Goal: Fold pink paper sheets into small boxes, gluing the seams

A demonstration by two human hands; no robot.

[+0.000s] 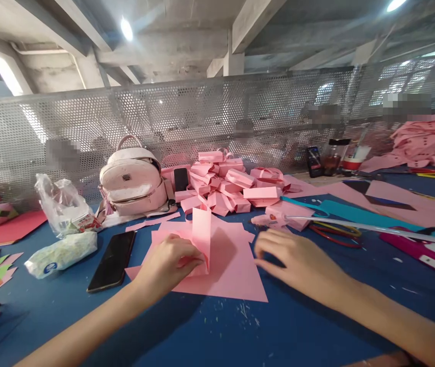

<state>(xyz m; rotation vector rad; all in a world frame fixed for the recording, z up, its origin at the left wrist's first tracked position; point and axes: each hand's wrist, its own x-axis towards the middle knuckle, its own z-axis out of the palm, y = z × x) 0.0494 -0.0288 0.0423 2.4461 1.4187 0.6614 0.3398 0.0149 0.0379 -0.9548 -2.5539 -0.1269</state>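
Head view, left hand [169, 260] pinching upright pink paper flap [202, 235], right hand [291, 260] flat

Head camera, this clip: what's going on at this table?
A person is folding pink paper on a blue table. The left hand pinches a flap of the sheet that stands upright, while the right hand rests flat at the sheet's right edge. Behind lies a pile of folded pink boxes, with a pink backpack to its left. A black phone lies left of the sheet.
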